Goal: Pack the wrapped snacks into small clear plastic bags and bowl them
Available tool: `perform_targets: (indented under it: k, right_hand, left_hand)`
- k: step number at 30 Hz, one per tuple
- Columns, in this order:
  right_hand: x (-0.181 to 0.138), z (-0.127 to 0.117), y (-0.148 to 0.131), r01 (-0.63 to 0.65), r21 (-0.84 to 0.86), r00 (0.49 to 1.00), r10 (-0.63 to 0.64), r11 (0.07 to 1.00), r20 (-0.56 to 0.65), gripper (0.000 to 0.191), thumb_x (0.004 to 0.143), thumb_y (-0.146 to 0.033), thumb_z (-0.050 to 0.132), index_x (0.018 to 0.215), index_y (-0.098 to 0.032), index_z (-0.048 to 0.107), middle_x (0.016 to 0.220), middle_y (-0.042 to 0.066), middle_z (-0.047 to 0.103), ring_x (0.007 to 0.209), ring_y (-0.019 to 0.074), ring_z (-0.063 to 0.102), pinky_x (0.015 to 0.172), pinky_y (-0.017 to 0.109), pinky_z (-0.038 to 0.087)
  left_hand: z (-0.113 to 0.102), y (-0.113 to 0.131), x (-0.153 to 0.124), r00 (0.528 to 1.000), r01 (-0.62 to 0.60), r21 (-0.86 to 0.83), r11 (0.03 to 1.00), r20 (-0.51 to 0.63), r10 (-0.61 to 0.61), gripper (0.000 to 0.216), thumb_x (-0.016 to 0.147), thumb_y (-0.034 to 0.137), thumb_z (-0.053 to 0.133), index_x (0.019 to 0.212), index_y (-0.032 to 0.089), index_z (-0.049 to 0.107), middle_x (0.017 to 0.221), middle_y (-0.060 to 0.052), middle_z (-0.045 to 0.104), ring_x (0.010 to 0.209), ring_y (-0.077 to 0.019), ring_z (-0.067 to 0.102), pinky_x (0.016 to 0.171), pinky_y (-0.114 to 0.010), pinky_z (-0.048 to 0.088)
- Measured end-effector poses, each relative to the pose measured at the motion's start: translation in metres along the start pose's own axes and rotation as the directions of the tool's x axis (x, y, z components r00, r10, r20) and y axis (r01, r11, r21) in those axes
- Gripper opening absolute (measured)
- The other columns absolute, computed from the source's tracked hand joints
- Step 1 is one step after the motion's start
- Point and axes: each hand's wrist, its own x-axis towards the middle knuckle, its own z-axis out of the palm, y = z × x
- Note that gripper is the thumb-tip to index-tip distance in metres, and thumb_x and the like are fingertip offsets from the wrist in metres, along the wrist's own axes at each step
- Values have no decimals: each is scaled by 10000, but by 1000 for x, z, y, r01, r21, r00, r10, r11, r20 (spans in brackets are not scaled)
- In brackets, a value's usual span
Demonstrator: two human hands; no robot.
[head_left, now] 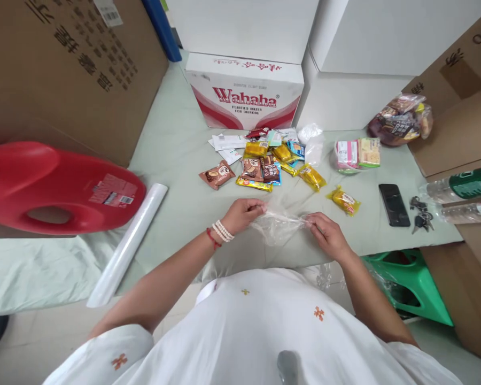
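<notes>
A clear plastic bag (278, 224) is stretched between my two hands, just above the front part of the cloth-covered table. My left hand (243, 215), with beaded bracelets at the wrist, pinches one side of it. On the other side my right hand (327, 234) has its fingers closed on the bag's edge. Beyond the bag lies a loose pile of wrapped snacks, among them brown cocoa packets (252, 169) and yellow packets (311, 177). One brown packet (217, 175) sits to the left of the pile, and a single yellow packet (343, 200) to the right.
A red jug (64, 187) and a plastic film roll (128, 243) lie left. Behind stands a Wahaha carton (246, 99). To the right are a small tub (347, 156), a snack bag (401, 120), a phone (394, 205), keys (421, 218), bottles (471, 184) and a green stool (414, 286).
</notes>
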Motion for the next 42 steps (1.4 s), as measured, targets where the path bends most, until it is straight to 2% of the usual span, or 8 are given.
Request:
perform_targets:
  k: [6,11,17,28,31,35,38,42]
  right_hand:
    - [-7,-16,15,-136,102,967,110,985,229,284,1030,-444,527,1110,-240,708,1108,96,707,998,229,679,907,383,564]
    - [23,-47,17,-142,113,966,113,983,231,508,979,-511,606,1420,-259,594,1446,114,612,1306,286,597,1114,462,480]
    - [78,13,11,-247,317,961,189,916,202,518,863,-622,671,1161,-199,660,1008,60,724,927,221,677,865,375,562]
    - [72,54,30,-435,271,776,510,859,-371,295,999,-510,444,932,-237,535,543,-66,521,516,167,518,628,285,449]
    - [76,52,38,-434,123,808,446,893,-386,292,986,-475,447,883,-224,555,652,-22,586,632,178,549,679,289,440]
    - [85,44,46,-362,-76,896,324,929,-305,292,985,-439,444,947,-205,614,834,42,670,757,205,586,748,325,456]
    - [89,25,45,-288,-208,900,190,935,-393,311,972,-440,494,1046,-178,645,1003,110,676,907,253,597,835,393,489]
    - [97,6,15,-142,-349,887,-37,926,-460,326,1024,-415,481,1144,-172,663,1128,155,664,1085,293,570,989,472,460]
  left_hand:
    - [7,-10,-30,943,-43,149,988,-320,89,397,891,553,612,771,188,711,576,41,438,586,-126,362,580,-255,300]
    - [17,0,-44,921,-201,285,937,-272,280,364,966,482,558,750,211,665,633,20,524,631,-141,457,664,-260,384]
    - [23,1,-52,883,-335,377,863,-193,428,345,1010,469,518,869,214,702,673,6,596,636,-139,526,665,-263,436]
    - [-4,-52,-63,660,-2,-28,1000,-751,-20,378,991,562,487,819,232,555,567,73,422,494,-119,422,507,-241,390]
    - [-16,-54,-60,683,96,62,993,-730,-20,333,964,536,512,846,231,572,603,53,473,542,-147,496,553,-272,441]
    - [-29,-41,-55,665,85,605,791,-626,407,342,865,459,687,1094,208,646,1079,-119,683,1106,-303,632,996,-489,481]
    - [-36,-30,-46,835,-116,834,540,-212,507,245,929,294,605,1155,269,693,1234,-110,718,1387,-325,523,1217,-596,233]
    - [-37,-28,-34,940,-244,831,500,75,334,437,936,351,600,1367,279,613,1334,-108,719,1438,-332,503,1247,-678,91]
